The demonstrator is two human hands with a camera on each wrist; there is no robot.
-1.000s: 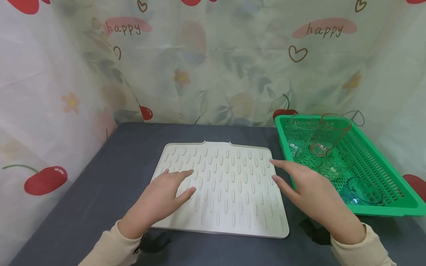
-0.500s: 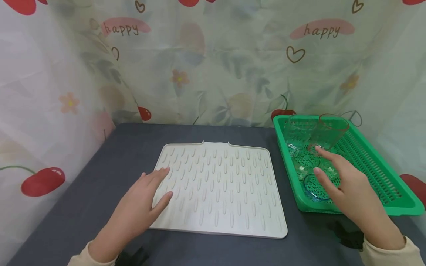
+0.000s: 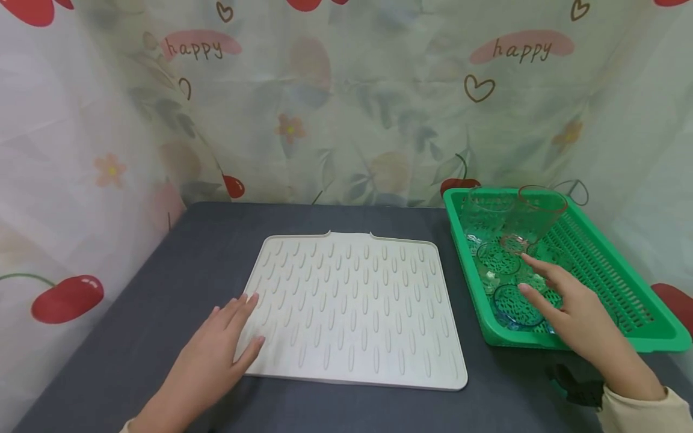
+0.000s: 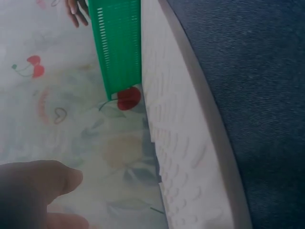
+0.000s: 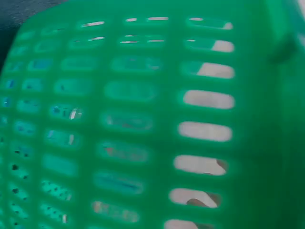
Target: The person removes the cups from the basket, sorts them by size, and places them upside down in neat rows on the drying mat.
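My left hand point(image 3: 213, 352) hovers over the left front corner of a white ridged draining tray point(image 3: 357, 300), fingers loosely extended and holding nothing. In the left wrist view its thumb point(image 4: 57, 181) shows apart from the tray. My right hand point(image 3: 582, 316) reaches over the front of a green slotted basket point(image 3: 649, 288), thumb and forefinger spread apart with nothing between them. Several drinking glasses stand in the basket: a pink-rimmed glass point(image 3: 541, 207) and a clear glass point(image 3: 484, 207) at the back, and a blue-rimmed glass point(image 3: 514, 310) left of the hand. The hand partly hides others.
Both lie on a dark grey tabletop point(image 3: 216, 240), the basket to the right of the tray. A patterned curtain point(image 3: 357, 108) surrounds the back and sides. In the right wrist view the basket's slotted wall point(image 5: 162, 109) fills the picture, with glasses dimly visible through it.
My right hand has moved right, from the tray's right edge to over the basket. My left hand has drawn back toward the tray's left front corner. Tray and basket stay put.
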